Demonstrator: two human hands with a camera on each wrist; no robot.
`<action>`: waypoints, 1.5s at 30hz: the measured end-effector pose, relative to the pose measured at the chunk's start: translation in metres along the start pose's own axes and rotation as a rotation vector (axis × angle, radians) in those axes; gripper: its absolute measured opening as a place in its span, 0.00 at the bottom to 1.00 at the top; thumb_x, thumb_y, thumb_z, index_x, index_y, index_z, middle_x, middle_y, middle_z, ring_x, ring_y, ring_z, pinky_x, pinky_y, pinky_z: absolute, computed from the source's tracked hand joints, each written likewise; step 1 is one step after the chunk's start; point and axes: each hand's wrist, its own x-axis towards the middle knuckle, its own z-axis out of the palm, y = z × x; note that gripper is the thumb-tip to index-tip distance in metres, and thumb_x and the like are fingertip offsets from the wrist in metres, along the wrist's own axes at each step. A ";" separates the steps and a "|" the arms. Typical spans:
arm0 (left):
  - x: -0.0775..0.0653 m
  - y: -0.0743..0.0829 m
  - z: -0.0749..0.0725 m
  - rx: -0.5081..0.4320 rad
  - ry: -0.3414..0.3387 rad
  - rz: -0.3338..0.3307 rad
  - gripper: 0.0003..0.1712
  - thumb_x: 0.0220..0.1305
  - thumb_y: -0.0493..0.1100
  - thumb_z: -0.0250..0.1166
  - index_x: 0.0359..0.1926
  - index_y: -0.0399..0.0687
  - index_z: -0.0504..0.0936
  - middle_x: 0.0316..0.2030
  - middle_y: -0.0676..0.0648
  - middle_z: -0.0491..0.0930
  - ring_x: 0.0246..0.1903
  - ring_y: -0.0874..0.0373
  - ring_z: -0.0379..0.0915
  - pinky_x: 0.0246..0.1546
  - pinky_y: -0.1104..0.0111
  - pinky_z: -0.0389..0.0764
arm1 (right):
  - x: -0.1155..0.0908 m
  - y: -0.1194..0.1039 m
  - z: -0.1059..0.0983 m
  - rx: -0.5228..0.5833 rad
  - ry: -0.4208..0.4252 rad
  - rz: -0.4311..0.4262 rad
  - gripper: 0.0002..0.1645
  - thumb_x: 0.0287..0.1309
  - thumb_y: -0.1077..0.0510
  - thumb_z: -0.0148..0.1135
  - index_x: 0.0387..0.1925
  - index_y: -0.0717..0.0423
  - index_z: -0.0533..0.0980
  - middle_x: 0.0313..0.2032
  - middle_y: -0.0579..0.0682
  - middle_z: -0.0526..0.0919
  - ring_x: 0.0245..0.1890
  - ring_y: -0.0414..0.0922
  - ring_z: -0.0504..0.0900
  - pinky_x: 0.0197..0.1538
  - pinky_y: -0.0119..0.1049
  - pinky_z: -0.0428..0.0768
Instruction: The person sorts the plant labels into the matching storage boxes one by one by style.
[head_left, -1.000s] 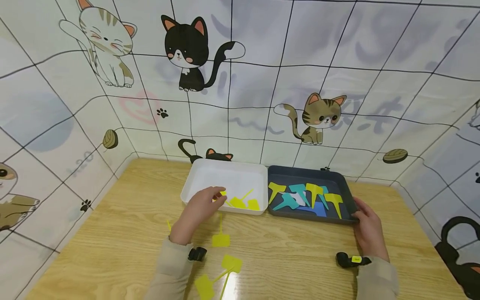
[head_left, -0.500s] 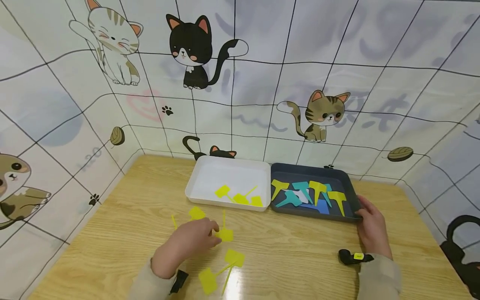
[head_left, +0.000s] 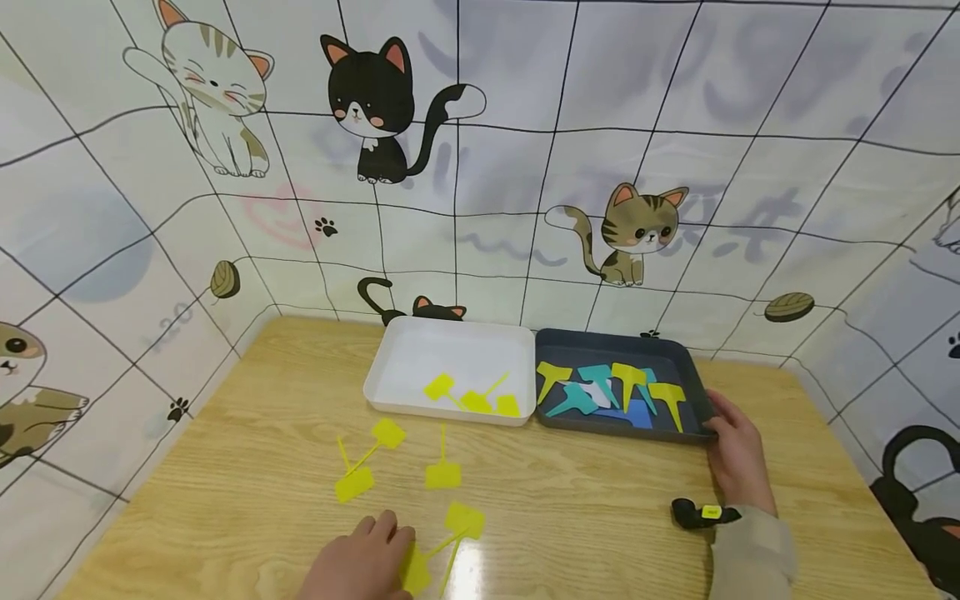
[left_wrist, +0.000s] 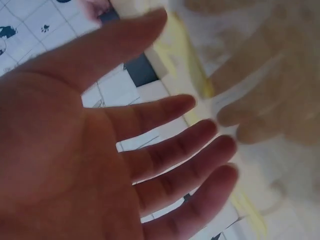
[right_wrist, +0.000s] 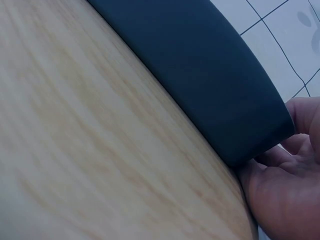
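My left hand (head_left: 360, 560) is low over the table at the near edge of the head view, fingertips right at a yellow plant label (head_left: 417, 573). In the left wrist view its fingers (left_wrist: 170, 152) are extended and spread, with nothing between them and the thumb; a blurred yellow label (left_wrist: 192, 57) lies beyond. My right hand (head_left: 738, 454) grips the right front corner of a dark grey tray (head_left: 701, 392), thumb at the rim. That tray contains T-shaped labels in yellow, teal, blue and white. Another yellow label (head_left: 465, 520) lies just right of my left hand, its stem crossing a neighbouring stem.
A white tray (head_left: 420, 350) with several yellow labels near its front side stands against the dark one. More yellow labels lie loose on the wooden table (head_left: 570, 517), including one (head_left: 443, 476) in front of the white tray. Cat-printed cloth walls (head_left: 510, 167) rise behind and at both sides.
My left hand has withdrawn from the white tray, across the table to the near labels, leaving a yellow label in that tray. My right hand stays at the dark tray's corner.
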 end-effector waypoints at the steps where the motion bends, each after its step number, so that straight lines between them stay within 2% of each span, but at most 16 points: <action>1: -0.001 0.000 0.002 0.009 0.012 0.012 0.25 0.41 0.56 0.68 0.37 0.48 0.73 0.26 0.54 0.60 0.22 0.62 0.53 0.10 0.74 0.56 | 0.000 0.000 -0.001 -0.002 0.000 0.001 0.33 0.60 0.70 0.37 0.66 0.51 0.54 0.65 0.48 0.49 0.63 0.43 0.49 0.46 0.19 0.69; 6: 0.000 0.002 0.007 0.007 0.060 0.002 0.15 0.44 0.45 0.66 0.34 0.48 0.73 0.24 0.54 0.60 0.20 0.62 0.52 0.10 0.74 0.55 | -0.002 0.003 -0.002 -0.005 -0.002 0.003 0.33 0.59 0.71 0.36 0.66 0.51 0.54 0.65 0.48 0.49 0.62 0.43 0.50 0.44 0.18 0.69; 13: 0.005 0.001 0.005 0.014 0.061 0.006 0.11 0.47 0.43 0.66 0.33 0.47 0.75 0.24 0.54 0.63 0.20 0.63 0.55 0.12 0.74 0.58 | 0.000 0.001 -0.002 -0.012 0.002 -0.017 0.33 0.59 0.71 0.37 0.66 0.52 0.55 0.65 0.49 0.51 0.62 0.43 0.52 0.46 0.19 0.69; 21: 0.008 0.005 0.005 -0.028 0.066 -0.032 0.17 0.46 0.51 0.66 0.32 0.46 0.74 0.24 0.55 0.59 0.20 0.63 0.52 0.13 0.75 0.57 | 0.001 0.001 0.000 -0.035 0.016 -0.005 0.33 0.59 0.71 0.35 0.66 0.50 0.54 0.66 0.48 0.49 0.63 0.42 0.51 0.57 0.24 0.61; 25: 0.011 0.009 0.006 -0.001 0.085 -0.032 0.23 0.44 0.57 0.66 0.34 0.45 0.74 0.25 0.54 0.61 0.22 0.61 0.54 0.12 0.74 0.57 | 0.002 0.000 0.000 -0.022 0.015 -0.011 0.34 0.58 0.71 0.36 0.66 0.51 0.55 0.66 0.48 0.49 0.63 0.42 0.51 0.54 0.22 0.64; 29: 0.012 0.012 0.008 0.039 0.083 -0.005 0.28 0.41 0.63 0.66 0.33 0.46 0.73 0.25 0.53 0.60 0.21 0.61 0.53 0.10 0.74 0.56 | 0.001 -0.001 0.000 -0.007 0.006 -0.010 0.34 0.58 0.72 0.36 0.66 0.51 0.54 0.65 0.49 0.51 0.62 0.42 0.52 0.49 0.20 0.67; 35: 0.011 0.013 0.009 0.038 0.079 0.027 0.25 0.38 0.59 0.70 0.29 0.49 0.70 0.24 0.55 0.57 0.20 0.63 0.51 0.09 0.75 0.55 | -0.001 -0.002 0.000 -0.010 -0.013 -0.020 0.34 0.58 0.71 0.35 0.66 0.53 0.53 0.65 0.49 0.49 0.63 0.43 0.50 0.47 0.19 0.68; 42: 0.012 0.011 0.005 -0.010 0.012 0.020 0.24 0.39 0.58 0.70 0.28 0.50 0.70 0.23 0.55 0.57 0.20 0.63 0.51 0.10 0.74 0.56 | -0.001 0.000 -0.002 -0.033 -0.035 -0.034 0.32 0.60 0.71 0.35 0.66 0.53 0.53 0.65 0.50 0.48 0.63 0.44 0.50 0.45 0.19 0.69; 45: 0.013 0.010 0.005 -0.023 0.007 0.014 0.24 0.39 0.58 0.70 0.29 0.50 0.69 0.24 0.55 0.56 0.20 0.62 0.51 0.10 0.74 0.56 | -0.001 0.001 -0.003 -0.029 -0.039 -0.037 0.32 0.61 0.71 0.36 0.66 0.53 0.53 0.66 0.50 0.48 0.63 0.44 0.50 0.45 0.19 0.69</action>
